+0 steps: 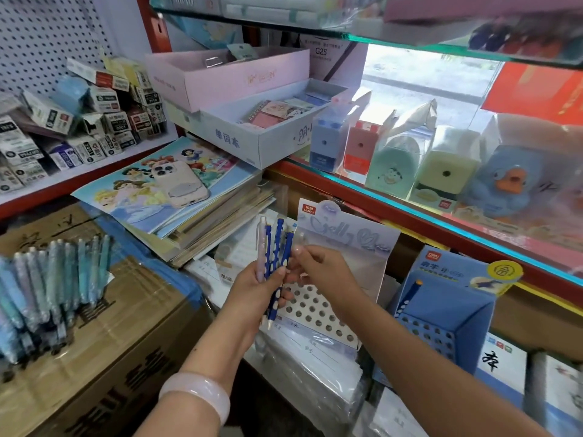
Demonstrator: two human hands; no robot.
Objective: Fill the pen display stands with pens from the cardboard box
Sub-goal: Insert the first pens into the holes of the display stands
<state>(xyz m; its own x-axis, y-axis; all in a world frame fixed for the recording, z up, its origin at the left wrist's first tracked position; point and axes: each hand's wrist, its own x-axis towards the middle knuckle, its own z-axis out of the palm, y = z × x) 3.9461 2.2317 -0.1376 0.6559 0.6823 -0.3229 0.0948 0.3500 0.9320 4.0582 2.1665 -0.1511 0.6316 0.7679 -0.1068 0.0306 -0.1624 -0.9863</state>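
A bunch of 4 pens, 3 dark blue with white dots and 1 pale pink, is gripped upright in the left hand, fingers curled round the barrels. The right hand is held just beside it, its fingertips pinching the rightmost blue pen near the top. A pale bangle is worn on the left wrist. Directly below and behind both hands a white pen display stand is seen, its perforated base empty of pens and its backing card printed with script lettering. To the right a second, blue display stand is placed, 1 blue pen shown at its left side. At the far left a cluster of light blue pens is stood upright against a taped cardboard box. A phone is laid on stacked notebooks behind.
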